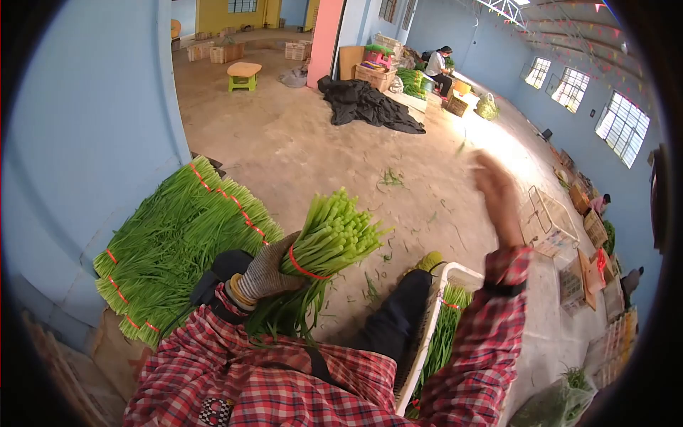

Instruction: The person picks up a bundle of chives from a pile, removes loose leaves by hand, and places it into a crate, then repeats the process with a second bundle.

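My left hand [267,274], in a grey glove, is wrapped round a bundle of long green stalks [331,238] with a red band about it. The cut ends point up and away, and the leaves hang below the hand. My bare right hand [496,192] is raised over the floor at the right, smeared by motion and touching nothing visible. On the left, a large pile of banded green bundles [178,235] lies beside my left arm. Between my leg and right arm, a white crate [425,341] holds more green bundles [442,338].
Loose leaves [391,179] litter the floor. A black cloth [366,105] and a green stool [242,77] lie farther off. An empty-looking crate [549,224] stands right of my hand. A seated person [438,67] is at the back; others are along the right wall.
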### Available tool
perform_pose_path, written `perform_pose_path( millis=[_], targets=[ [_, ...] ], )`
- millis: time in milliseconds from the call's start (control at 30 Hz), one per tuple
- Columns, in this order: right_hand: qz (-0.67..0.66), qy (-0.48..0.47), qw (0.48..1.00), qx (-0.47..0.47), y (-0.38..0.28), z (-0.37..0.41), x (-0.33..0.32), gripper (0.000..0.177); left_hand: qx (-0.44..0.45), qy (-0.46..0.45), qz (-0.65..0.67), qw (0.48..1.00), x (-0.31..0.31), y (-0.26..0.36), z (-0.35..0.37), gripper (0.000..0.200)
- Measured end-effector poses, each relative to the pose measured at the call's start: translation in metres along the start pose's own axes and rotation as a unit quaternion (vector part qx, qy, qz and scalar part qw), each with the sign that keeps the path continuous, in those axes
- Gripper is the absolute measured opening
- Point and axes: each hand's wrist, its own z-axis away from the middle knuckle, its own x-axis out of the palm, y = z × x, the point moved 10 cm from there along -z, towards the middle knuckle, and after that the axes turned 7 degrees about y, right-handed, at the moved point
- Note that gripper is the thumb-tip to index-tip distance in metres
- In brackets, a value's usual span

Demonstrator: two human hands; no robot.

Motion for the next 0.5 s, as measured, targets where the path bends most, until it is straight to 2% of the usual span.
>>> perform_pose_path(
  millis=[33,100,133,233,500],
  targets=[
    [-0.015,-0.092,0.993,-0.072,-0.055,0.022,0.04,0.021,-0.005,-0.001,0.002,1.0,0.001,-0.004,-0.001,0.087],
    [-0.07,-0.227,0.97,-0.053,-0.097,0.06,0.1,0.019,0.027,0.009,-0.062,0.998,0.0,-0.008,-0.001,0.086],
    [-0.069,-0.237,0.966,-0.071,-0.108,0.07,0.116,0.019,0.022,0.004,-0.062,0.998,0.002,-0.009,0.0,0.086],
    [-0.063,-0.283,0.956,-0.035,-0.107,0.083,0.148,0.021,0.025,0.01,-0.086,0.996,0.005,-0.006,-0.002,0.084],
    [-0.113,-0.272,0.956,0.004,-0.095,0.084,0.155,0.012,0.018,0.006,-0.09,0.996,0.004,-0.012,0.0,0.087]
  ],
)
